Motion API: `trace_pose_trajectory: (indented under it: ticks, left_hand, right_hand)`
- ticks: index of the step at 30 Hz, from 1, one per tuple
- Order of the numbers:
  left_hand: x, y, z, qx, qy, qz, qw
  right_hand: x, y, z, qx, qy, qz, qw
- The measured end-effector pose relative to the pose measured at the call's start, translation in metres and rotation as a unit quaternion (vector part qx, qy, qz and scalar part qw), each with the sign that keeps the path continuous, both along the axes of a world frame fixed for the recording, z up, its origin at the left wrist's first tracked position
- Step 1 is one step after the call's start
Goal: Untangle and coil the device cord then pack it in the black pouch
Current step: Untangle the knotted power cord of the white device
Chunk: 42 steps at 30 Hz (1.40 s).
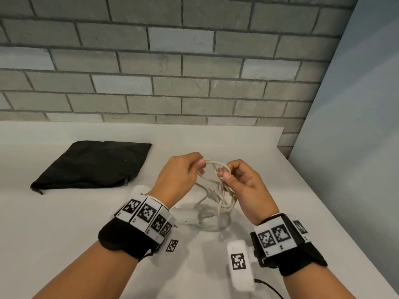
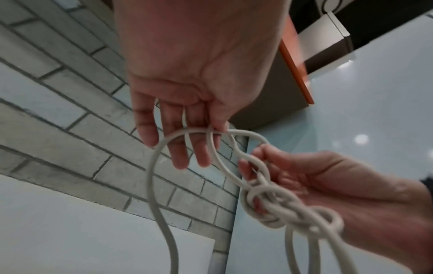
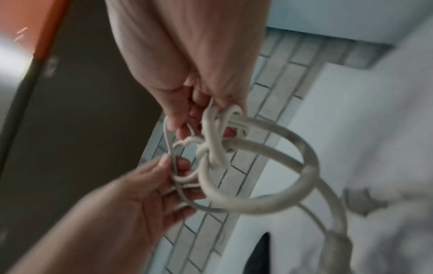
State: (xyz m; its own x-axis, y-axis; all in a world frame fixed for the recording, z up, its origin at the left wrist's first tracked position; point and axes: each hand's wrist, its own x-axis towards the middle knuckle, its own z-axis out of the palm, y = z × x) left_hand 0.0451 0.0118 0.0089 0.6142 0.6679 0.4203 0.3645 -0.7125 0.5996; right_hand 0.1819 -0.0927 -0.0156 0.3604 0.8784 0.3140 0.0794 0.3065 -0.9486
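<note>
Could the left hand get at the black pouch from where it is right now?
Probably not at once: the left hand pinches a loop of the knotted white cord, shared with the right hand. The black pouch lies flat to its left with bare table between, so the path itself looks free.

Count from my side: two hands up, my left hand (image 1: 177,171) and my right hand (image 1: 241,180), both pinching the same single white cord (image 1: 216,167). One cord only, but it's knotted into several loops; exact loop count can't be read, too much overlap and blur. One plug (image 1: 212,196) hanging in the tangle. One black pouch (image 1: 90,165) on the one desk (image 1: 64,223). One white device body (image 1: 190,216) below the tangle. Two marker bands, one per wrist.
</note>
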Motion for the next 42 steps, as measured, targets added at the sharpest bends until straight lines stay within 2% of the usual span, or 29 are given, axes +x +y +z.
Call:
trace_pose_trajectory:
  ticks: [2, 3, 7, 8, 10, 13, 16, 18, 19, 21, 22, 23, 24, 25, 28, 30, 33, 35, 38, 40, 42]
  left_hand:
    - [0.001, 0.008, 0.000, -0.044, -0.035, 0.021, 0.998]
    - [0.001, 0.010, 0.000, -0.062, -0.046, 0.025, 0.997]
    - [0.005, 0.006, -0.004, -0.074, -0.042, 0.017, 0.996]
    - [0.005, 0.005, -0.005, -0.076, -0.049, 0.013, 0.996]
    - [0.006, 0.005, -0.003, -0.094, -0.081, 0.009, 0.992]
    - [0.003, 0.012, 0.004, -0.152, -0.108, -0.003, 0.982]
    - [0.000, 0.012, 0.008, -0.237, -0.089, -0.062, 0.965]
    - [0.000, 0.009, 0.010, -0.203, -0.064, -0.062, 0.975]
    - [0.002, 0.008, 0.012, -0.155, -0.047, -0.054, 0.985]
    - [0.005, 0.002, 0.013, -0.069, -0.026, -0.045, 0.996]
    - [0.007, -0.002, 0.013, -0.043, -0.023, -0.047, 0.998]
    - [0.010, -0.005, 0.013, -0.023, -0.021, -0.054, 0.998]
    - [0.013, -0.010, 0.012, -0.008, -0.019, -0.062, 0.998]
    - [0.016, -0.014, 0.011, 0.002, -0.019, -0.069, 0.997]
    - [0.024, -0.021, 0.009, 0.000, -0.024, -0.085, 0.996]
    - [0.025, -0.023, 0.009, -0.002, -0.022, -0.093, 0.995]
    - [0.021, -0.019, 0.005, 0.012, -0.005, -0.069, 0.998]
    - [0.015, -0.010, 0.002, 0.009, -0.002, -0.033, 0.999]
    - [0.008, 0.002, -0.004, -0.056, -0.025, -0.009, 0.998]
    - [0.005, 0.008, -0.007, -0.115, -0.062, -0.005, 0.991]
    - [0.002, 0.009, -0.006, -0.152, -0.087, -0.010, 0.984]
  right_hand:
    - [0.003, -0.005, 0.003, 0.029, 0.107, 0.066, 0.992]
    - [0.004, -0.007, 0.006, 0.036, 0.125, 0.088, 0.988]
    - [0.014, -0.008, 0.021, -0.003, 0.034, 0.068, 0.997]
    - [0.016, -0.008, 0.022, -0.002, 0.033, 0.061, 0.998]
    - [0.020, -0.008, 0.020, 0.039, 0.107, 0.072, 0.991]
    - [0.024, -0.008, 0.013, 0.131, 0.272, 0.128, 0.945]
    - [0.027, -0.008, 0.009, 0.145, 0.341, 0.124, 0.920]
    - [0.029, -0.008, 0.006, 0.095, 0.335, 0.078, 0.934]
    - [0.030, -0.007, 0.006, 0.057, 0.282, 0.033, 0.957]
    - [0.032, -0.007, 0.008, -0.018, 0.070, -0.084, 0.994]
    - [0.032, -0.007, 0.010, -0.045, -0.062, -0.153, 0.985]
    - [0.031, -0.008, 0.015, -0.048, -0.187, -0.209, 0.959]
    - [0.029, -0.008, 0.019, -0.026, -0.287, -0.239, 0.927]
    - [0.023, -0.009, 0.024, 0.002, -0.354, -0.233, 0.906]
    - [0.004, -0.006, 0.032, -0.007, -0.466, -0.156, 0.871]
    - [0.001, -0.003, 0.031, -0.044, -0.485, -0.142, 0.862]
    - [0.010, -0.007, 0.033, -0.020, -0.445, -0.161, 0.880]
    - [0.021, -0.013, 0.038, 0.033, -0.375, -0.211, 0.902]
    - [0.043, -0.015, 0.042, 0.074, -0.189, -0.300, 0.932]
    - [0.057, -0.014, 0.042, 0.044, -0.054, -0.359, 0.931]
    - [0.067, -0.015, 0.037, -0.002, 0.057, -0.374, 0.926]
